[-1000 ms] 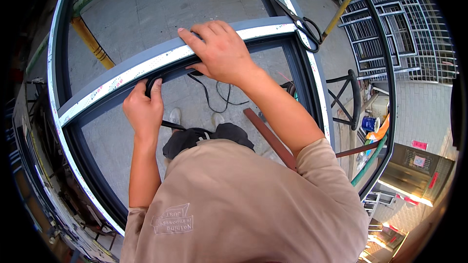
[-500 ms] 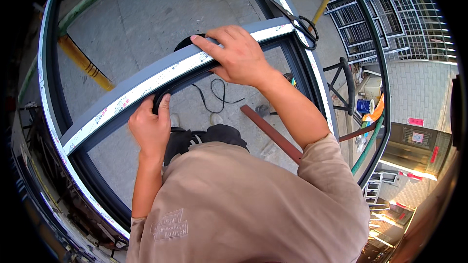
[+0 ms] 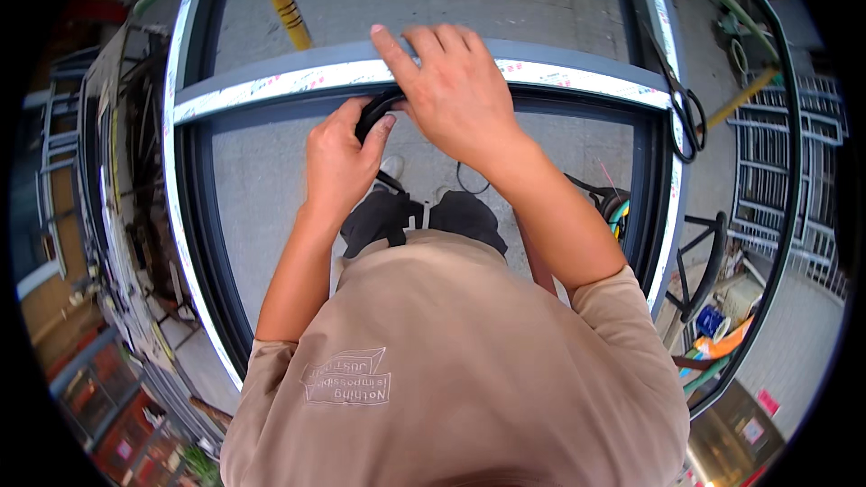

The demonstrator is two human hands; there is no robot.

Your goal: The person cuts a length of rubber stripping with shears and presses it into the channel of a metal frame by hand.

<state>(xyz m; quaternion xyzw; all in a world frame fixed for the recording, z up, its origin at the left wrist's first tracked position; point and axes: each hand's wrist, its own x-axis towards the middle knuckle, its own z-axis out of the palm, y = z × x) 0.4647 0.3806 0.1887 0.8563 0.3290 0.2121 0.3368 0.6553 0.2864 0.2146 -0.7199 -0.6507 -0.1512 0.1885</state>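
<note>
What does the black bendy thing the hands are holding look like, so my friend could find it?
Find the big grey window frame and its crossbar with the white strip. Just below, the left hand pinches a black rubber strip. It is the only soft, curling thing there; the scissors are stiff.

A single fisheye view looks steeply down from the person's head, close above both hands. It faces forward over the beige-shirted chest [image 3: 451, 361] onto the dark grey metal window frame [image 3: 577, 68], whose straight bars bow toward the picture's rim.
</note>
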